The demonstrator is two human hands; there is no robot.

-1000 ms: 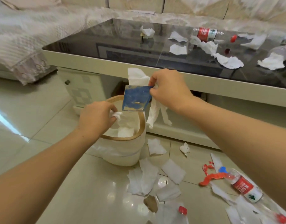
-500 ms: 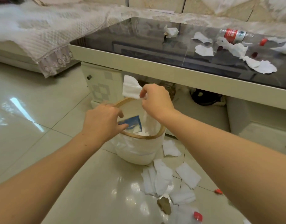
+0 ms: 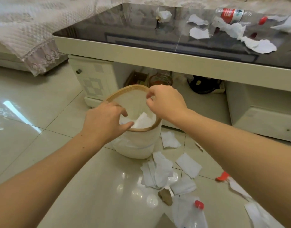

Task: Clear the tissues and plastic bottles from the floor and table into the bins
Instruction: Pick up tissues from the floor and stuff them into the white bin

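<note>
Both hands now hang over the bin [image 3: 142, 146] with nothing in them: half a second ago the right hand [image 3: 166, 102] pinched a white tissue above the rim and a blue wrapper was falling in, and now the tissue lies inside the bin [image 3: 142, 120] with the other white paper. The left hand [image 3: 105, 122] is half open, fingers loosely curled over the near rim, holding nothing. The right hand has thumb and forefinger close together at the far rim; no object is seen between them (whether they touch the rim, the view cannot tell).

It seems one load is finished and the next pick-up is due. Much remains: loose tissues on the floor [image 3: 157, 173] just beside the bin, a crushed clear bottle with a red cap [image 3: 190, 213] further toward the person, and on the table [image 3: 141, 51] behind the bin more tissues [image 3: 199, 32] and a bottle with a red label [image 3: 231, 14].

The white writing on the red label is too blurred to read, and no other writing is legible
</note>
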